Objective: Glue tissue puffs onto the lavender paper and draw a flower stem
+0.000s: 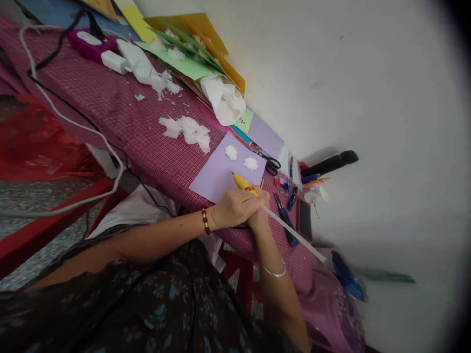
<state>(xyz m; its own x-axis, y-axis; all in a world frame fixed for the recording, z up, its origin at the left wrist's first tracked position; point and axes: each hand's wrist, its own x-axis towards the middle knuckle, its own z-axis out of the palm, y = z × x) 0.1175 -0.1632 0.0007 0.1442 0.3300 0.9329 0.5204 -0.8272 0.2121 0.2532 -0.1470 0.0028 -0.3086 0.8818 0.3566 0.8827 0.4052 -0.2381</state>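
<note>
A yellow glue gun [242,183] is held over the lower part of a lilac paper sheet [209,177], its nozzle pointing away from me. From its back end sticks a long whitish glue stick [294,233]. My left hand [235,207], with a beaded bracelet at the wrist, is closed at the gun's near side. Behind and below it, my right hand [260,215], wearing a silver bangle, is wrapped round the gun's handle, which the hands mostly hide. Two white fluffy tufts, a left tuft [231,152] and a right tuft [250,163], lie on the sheet.
Torn white tissue [189,131] lies on the checked tablecloth [121,115]. Black scissors [272,164] touch the sheet's right side; a blue cutter [287,225] lies further right. A purple power strip [91,45] and hanging cables [119,169] are at left. Folded cards [184,49] lean on the wall.
</note>
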